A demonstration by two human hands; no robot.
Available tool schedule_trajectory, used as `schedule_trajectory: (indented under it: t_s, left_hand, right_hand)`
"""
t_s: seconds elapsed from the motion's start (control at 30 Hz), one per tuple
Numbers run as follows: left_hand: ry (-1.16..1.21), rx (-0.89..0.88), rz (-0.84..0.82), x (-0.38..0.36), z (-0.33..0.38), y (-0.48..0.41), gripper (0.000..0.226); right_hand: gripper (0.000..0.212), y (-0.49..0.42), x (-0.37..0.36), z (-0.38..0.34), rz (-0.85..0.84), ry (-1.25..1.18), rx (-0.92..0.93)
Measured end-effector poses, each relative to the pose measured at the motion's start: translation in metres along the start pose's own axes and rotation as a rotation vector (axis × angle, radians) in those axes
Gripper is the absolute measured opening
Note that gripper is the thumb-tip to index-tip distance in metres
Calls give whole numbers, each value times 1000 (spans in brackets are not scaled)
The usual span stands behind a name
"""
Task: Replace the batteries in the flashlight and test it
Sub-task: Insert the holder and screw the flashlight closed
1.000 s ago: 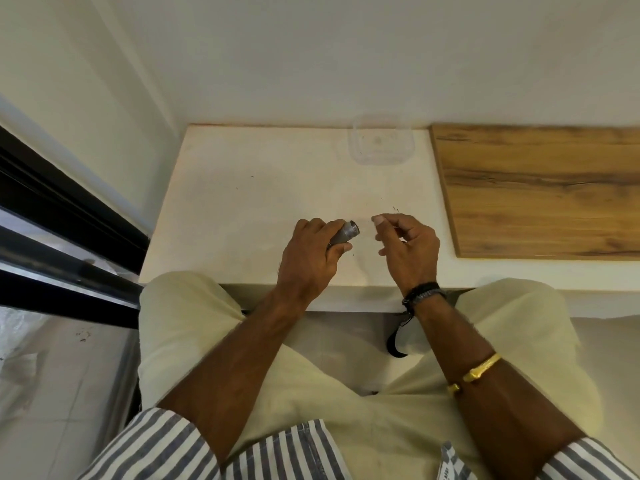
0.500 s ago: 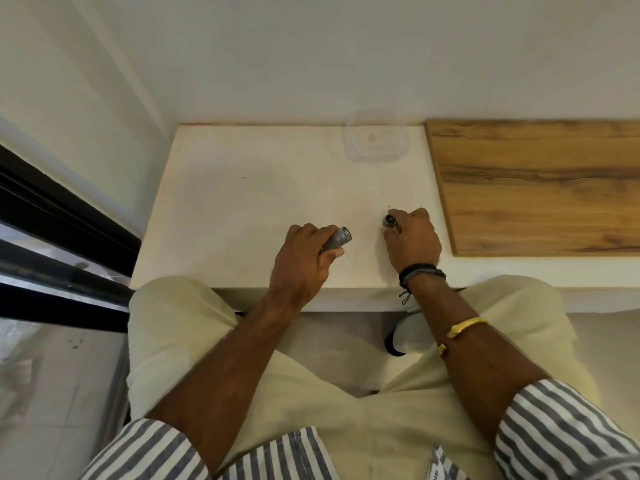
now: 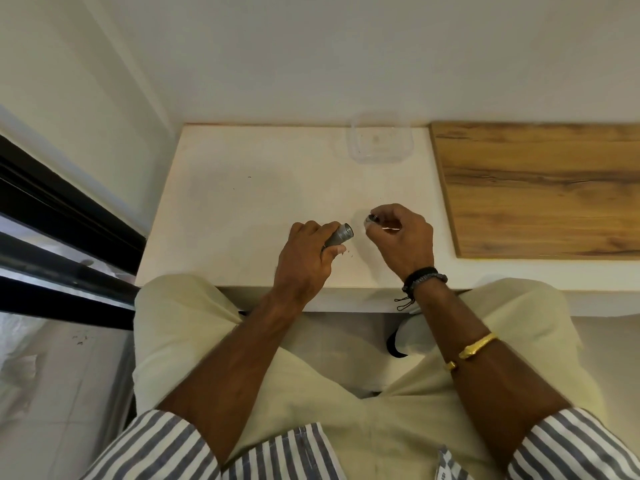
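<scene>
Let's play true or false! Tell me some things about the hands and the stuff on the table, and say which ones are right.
1. The left hand grips a grey flashlight. True.
2. The right hand lies flat and holds nothing. False: its fingers pinch a small silvery piece.
3. A clear plastic container sits at the back of the white table. True.
4. The small silvery piece is joined to the flashlight. False: there is a gap between them, and the flashlight's end is open.
5. The wooden board lies to the left of both hands. False: it lies to their right.
</scene>
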State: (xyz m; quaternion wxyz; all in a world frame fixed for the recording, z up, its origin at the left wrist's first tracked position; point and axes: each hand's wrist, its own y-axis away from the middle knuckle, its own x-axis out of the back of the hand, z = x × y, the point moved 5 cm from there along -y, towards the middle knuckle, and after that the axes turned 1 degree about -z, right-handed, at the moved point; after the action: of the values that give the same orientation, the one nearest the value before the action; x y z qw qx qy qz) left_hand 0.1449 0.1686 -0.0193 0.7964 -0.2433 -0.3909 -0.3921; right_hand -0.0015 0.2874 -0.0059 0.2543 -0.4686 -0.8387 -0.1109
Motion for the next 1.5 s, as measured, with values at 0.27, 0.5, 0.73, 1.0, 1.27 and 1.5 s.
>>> schedule_trajectory:
  t_s: [0.27, 0.5, 0.73, 1.0, 1.27, 1.5]
  left_hand:
    - [-43, -33, -3, 5, 4, 0, 37]
    - [-52, -48, 1, 9, 5, 2, 37]
    - [-51, -62, -8, 11, 8, 2, 37]
    - [-62, -90, -36, 13, 13, 3, 40]
    - [-72, -120, -38, 13, 15, 5, 35]
    - [-94, -195, -13, 15, 20, 6, 34]
  right_hand:
    - [31, 19, 6, -26, -137, -78, 115]
    - [38, 18, 11, -25, -132, -94, 103]
    - [26, 19, 11, -24, -179, -52, 228]
    - [30, 22, 6, -30, -256, 23, 333]
    - [28, 23, 3, -28, -275, 78, 300]
    - [51, 23, -6, -21, -292, 244, 135]
